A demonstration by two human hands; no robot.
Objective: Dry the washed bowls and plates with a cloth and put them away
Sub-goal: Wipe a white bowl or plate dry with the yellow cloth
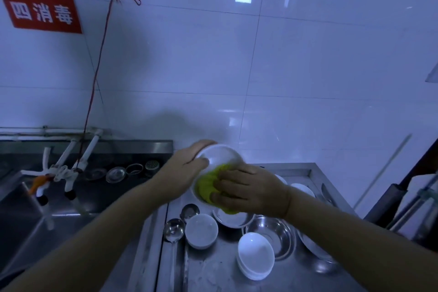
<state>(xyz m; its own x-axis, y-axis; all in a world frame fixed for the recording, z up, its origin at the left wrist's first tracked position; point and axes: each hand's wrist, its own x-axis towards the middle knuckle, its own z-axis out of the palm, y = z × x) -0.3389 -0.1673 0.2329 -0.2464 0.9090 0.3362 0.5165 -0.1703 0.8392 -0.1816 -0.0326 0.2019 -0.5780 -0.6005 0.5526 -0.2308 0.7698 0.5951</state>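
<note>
Right now, bowl (pixel 219 157): white, tilted, held above the counter (pixel 213 272) at frame centre.
Left hand (pixel 183 173): grips its rim, thumb inside.
Right hand (pixel 246 188): presses yellow cloth (pixel 208 184) into it.
Handling: I judge it rigid, wet-slick, breakable; the rim is my safest hold.
</note>
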